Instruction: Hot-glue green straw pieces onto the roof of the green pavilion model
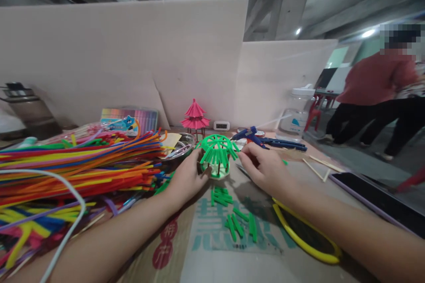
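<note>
My left hand [187, 176] is wrapped round the side of a small model pavilion with a green roof [215, 151], made of pipe cleaner strips on brown posts over a pale base. My right hand [262, 163] is pinched at the roof's right edge, on a short green pipe cleaner piece [236, 154]. A thin grey pointed tool [244, 170] shows under that hand; whether the hand grips it is unclear. Several cut green pieces [235, 226] lie in front of the pavilion on the printed plastic sheet [212, 261].
Colourful pipe cleaners [99, 163] heap up at left beside a metal bowl [186, 147]. Behind stand a pink pagoda model [195, 119], small clock [221, 125], blue glue gun [247, 133] and clear bottle [294, 115]. A yellow loop [308, 243] and phone [378, 201] lie right. One person [375, 79] stands beyond.
</note>
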The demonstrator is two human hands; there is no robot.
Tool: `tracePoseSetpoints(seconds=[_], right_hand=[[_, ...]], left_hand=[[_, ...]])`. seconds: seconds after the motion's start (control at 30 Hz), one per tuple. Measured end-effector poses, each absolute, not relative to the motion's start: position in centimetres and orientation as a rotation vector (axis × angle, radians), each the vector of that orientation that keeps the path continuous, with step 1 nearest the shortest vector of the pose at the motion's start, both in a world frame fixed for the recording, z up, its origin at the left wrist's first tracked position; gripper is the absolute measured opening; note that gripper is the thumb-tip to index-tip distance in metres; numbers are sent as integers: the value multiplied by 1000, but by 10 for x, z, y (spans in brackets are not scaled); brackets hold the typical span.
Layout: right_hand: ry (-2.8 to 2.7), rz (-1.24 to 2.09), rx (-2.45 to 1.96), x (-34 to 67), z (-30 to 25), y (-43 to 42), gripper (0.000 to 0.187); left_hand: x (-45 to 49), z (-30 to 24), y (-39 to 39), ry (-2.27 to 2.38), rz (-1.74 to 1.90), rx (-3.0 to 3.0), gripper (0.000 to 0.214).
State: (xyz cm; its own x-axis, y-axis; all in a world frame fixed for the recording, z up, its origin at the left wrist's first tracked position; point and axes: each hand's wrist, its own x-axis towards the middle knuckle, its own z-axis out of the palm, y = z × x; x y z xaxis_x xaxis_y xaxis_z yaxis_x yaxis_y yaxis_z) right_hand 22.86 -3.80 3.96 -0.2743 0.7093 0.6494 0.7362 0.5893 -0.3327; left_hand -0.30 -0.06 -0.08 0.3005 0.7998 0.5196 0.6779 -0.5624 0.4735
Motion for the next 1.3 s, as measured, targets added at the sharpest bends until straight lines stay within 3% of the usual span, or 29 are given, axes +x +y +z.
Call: tracePoseSetpoints(seconds=[0.5, 1.03, 1.23, 1.3], right_hand=[[-2133, -277, -1241, 223, 33, -35, 28], [-2146, -195, -1309, 221, 33, -36, 28], [-2050, -189, -997, 236, 18, -35, 25], [-2059, -237, -866, 238, 15, -35, 38]], left_hand=[[-2, -3, 0, 1315, 1106, 2400, 50], [-1, 0, -3, 1299, 1122, 2367, 52], [-3, 1, -1, 1160, 1121, 2297, 51], [-3, 1, 0, 1085, 1132, 2270, 54]])
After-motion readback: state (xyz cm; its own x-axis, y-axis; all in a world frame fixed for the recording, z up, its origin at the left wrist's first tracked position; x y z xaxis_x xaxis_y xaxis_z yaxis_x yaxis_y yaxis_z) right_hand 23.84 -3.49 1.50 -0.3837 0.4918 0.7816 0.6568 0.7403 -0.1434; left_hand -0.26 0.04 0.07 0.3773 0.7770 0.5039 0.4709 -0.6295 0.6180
